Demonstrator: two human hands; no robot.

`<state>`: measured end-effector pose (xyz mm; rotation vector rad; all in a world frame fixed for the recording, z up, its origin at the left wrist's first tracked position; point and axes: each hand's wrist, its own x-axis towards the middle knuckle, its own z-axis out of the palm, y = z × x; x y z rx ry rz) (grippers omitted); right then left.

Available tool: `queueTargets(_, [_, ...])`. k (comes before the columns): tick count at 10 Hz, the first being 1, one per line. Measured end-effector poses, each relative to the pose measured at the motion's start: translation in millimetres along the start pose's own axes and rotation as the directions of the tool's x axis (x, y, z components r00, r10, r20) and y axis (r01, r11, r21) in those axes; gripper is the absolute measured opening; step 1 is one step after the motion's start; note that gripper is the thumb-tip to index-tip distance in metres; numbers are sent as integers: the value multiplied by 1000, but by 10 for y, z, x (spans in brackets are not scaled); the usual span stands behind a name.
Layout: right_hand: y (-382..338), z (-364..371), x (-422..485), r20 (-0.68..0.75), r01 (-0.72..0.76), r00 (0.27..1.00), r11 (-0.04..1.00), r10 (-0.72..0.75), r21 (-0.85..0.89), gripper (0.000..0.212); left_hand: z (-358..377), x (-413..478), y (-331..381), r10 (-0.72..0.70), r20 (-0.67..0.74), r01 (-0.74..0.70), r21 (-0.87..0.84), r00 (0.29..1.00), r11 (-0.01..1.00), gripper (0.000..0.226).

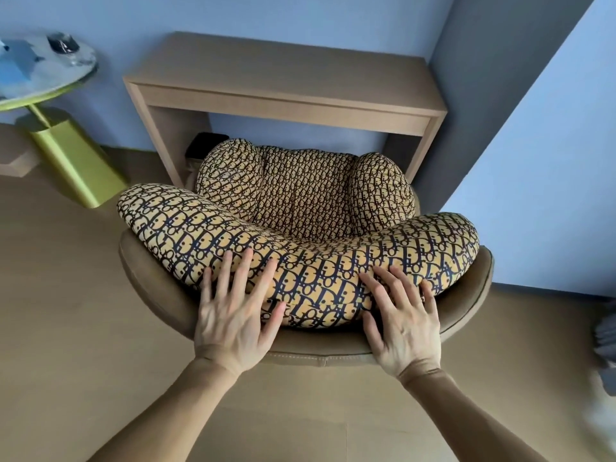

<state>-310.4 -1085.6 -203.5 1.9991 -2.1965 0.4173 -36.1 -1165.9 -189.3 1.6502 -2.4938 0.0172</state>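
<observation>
The near roll of the patterned cushion (316, 281) runs side to side, crosswise to your fingers, and both hands are equally close to it. Your left hand (233, 311) and right hand (401, 323) lie flat, fingers straight and spread, gripping nothing, only pressing. The cushion sits directly under your fingertips and stretches beyond them, on the chair (153, 285) whose rim passes beneath your palms.

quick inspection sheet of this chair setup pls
surface: tan padded chair, carrying the cushion
job's things: patterned curved cushion, lying across the chair's seat and near rim
clutter: dark object on the round side table
grippers: left hand and right hand both flat on the cushion, fingers spread
cables: nothing seen
surroundings: wooden desk behind the chair, black bin under it, blue wall
</observation>
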Motion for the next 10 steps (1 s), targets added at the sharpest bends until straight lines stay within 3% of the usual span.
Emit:
queueTargets(3, [-25,248,831,-10,-25,1000,1000,25,11,60,181,885,-279,-3,-35,4,31,999,1000,68])
queueTargets(7, [-7,250,967,54,-24,998,1000,24,4,59,196,1029,-260,-3,10,2,57,1000,998,74])
queueTargets(10, [-240,-110,1130,345,-53,937,998,64,-40,65,-218,1097,-217,-32,249,7,98,968,995,84])
